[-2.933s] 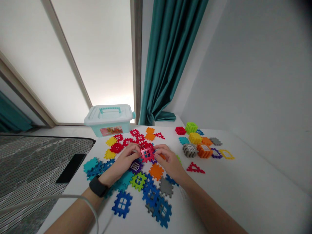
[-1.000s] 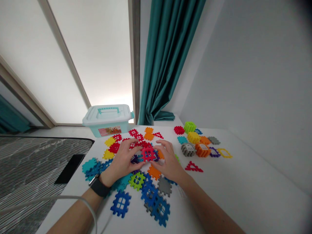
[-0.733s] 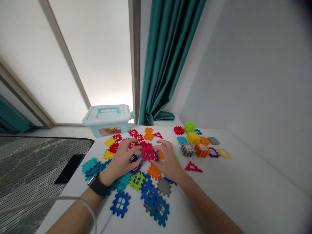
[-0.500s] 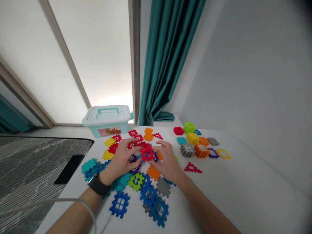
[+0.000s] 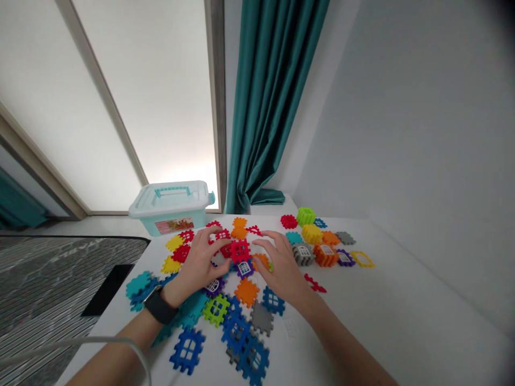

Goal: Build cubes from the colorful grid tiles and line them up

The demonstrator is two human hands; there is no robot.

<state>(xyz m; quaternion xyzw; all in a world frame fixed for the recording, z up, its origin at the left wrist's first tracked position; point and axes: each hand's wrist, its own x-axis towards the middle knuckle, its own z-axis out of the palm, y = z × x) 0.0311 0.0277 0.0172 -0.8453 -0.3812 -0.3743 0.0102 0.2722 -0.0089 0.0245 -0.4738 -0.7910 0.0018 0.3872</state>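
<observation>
A red notched square block (image 5: 240, 250) with window cut-outs lies between my hands, on or against other red pieces. My left hand (image 5: 201, 260), wearing a black watch (image 5: 160, 305), is at its left with thumb and fingers apart, the fingertips close to its edge. On the other side my right hand (image 5: 281, 265) is open, fingers curved and a small gap from the block. A purple square with a white window (image 5: 244, 269) sits just in front. Nearer me are an orange notched piece (image 5: 247, 292), a lime green square (image 5: 216, 310) and a grey square (image 5: 262, 318).
A lidded turquoise storage box (image 5: 173, 206) stands at the back left. Grouped block stacks, including an orange stack (image 5: 326, 255) and a grey stack (image 5: 303, 254), sit at right. Blue squares (image 5: 188, 350) lie near the front. A white cable (image 5: 120, 340) crosses the lower left.
The red block has moved away from me toward the other red pieces, and my right fingers have come off it. The whole view has shifted slightly.
</observation>
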